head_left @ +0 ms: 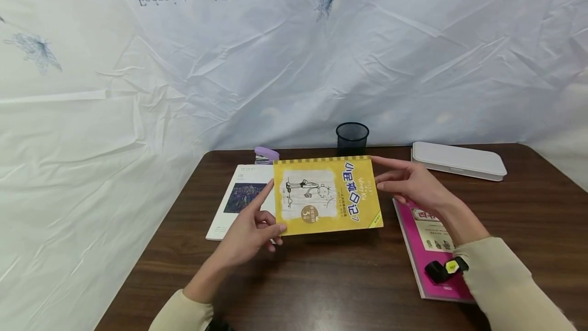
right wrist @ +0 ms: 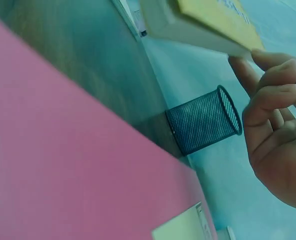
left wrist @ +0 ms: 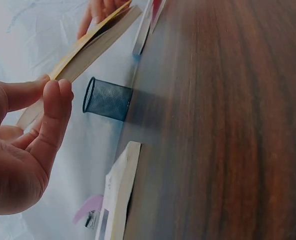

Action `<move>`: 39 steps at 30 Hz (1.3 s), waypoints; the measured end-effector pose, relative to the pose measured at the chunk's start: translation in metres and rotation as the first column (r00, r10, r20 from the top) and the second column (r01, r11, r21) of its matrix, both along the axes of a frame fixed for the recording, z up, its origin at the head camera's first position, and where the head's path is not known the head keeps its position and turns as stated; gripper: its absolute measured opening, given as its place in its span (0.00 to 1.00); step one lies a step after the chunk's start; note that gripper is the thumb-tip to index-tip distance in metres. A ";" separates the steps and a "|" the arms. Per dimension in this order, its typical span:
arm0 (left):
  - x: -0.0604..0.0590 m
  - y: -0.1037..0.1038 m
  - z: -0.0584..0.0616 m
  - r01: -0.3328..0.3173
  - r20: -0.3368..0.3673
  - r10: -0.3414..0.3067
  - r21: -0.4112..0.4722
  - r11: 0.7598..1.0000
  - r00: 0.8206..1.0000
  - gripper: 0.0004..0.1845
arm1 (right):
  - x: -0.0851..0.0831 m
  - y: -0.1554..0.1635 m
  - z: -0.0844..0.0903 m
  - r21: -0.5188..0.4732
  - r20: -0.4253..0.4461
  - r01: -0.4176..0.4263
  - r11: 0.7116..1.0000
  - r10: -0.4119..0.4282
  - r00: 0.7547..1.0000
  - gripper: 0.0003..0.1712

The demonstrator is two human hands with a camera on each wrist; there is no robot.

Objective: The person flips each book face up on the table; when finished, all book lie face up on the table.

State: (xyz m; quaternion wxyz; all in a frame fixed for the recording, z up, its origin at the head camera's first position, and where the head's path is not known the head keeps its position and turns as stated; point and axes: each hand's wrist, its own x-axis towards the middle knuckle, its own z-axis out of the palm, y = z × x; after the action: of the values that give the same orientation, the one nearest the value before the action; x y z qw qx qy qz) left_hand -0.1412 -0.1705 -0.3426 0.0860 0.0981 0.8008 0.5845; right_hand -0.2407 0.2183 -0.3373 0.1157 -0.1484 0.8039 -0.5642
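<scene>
A yellow book [head_left: 328,195] with a cartoon figure on its cover is held up above the table. My left hand [head_left: 250,231] pinches its left edge, thumb on the cover and other fingers at the edge and underneath. At the opposite end, my right hand [head_left: 415,185] holds the book's upper right corner with its fingertips; the index finger reaches along that corner. In the right wrist view, the fingers [right wrist: 275,75] meet the corner of the yellow book [right wrist: 208,27]. A pink book [head_left: 420,254] lies below the right forearm, partly covered by it.
A white book [head_left: 234,193] with a dark picture lies at the left, a purple stapler [head_left: 266,154] behind it. The black mesh pen holder [head_left: 352,137] and a white case [head_left: 459,160] stand along the back of the brown table [head_left: 331,285]. A pale cloth hangs behind.
</scene>
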 end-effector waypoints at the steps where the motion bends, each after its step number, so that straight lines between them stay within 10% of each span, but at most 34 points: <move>1: 0.000 -0.001 -0.001 0.004 0.007 -0.004 0.004 1.000 1.000 0.54 | 0.000 0.001 -0.001 0.004 0.003 -0.023 1.000 0.023 1.000 0.41; 13: -0.003 -0.009 -0.008 0.069 0.114 -0.078 0.082 0.994 0.990 0.51 | -0.004 0.002 -0.011 0.017 0.087 -0.075 0.997 0.074 0.994 0.45; 22: -0.005 -0.022 -0.013 0.175 0.237 -0.205 0.138 0.975 0.950 0.48 | -0.008 0.001 -0.019 0.063 0.156 -0.113 0.992 0.102 0.983 0.44; 39: -0.011 -0.023 -0.024 0.164 0.333 -0.176 0.064 0.984 0.926 0.50 | -0.008 -0.010 -0.032 0.133 0.225 -0.193 0.972 0.160 0.961 0.45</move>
State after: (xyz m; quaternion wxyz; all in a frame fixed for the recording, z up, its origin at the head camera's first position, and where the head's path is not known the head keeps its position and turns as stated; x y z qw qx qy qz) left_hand -0.1517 -0.1935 -0.3669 0.2703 0.0671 0.7524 0.5970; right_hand -0.2491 0.2085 -0.3696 0.2622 -0.1490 0.8116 -0.5004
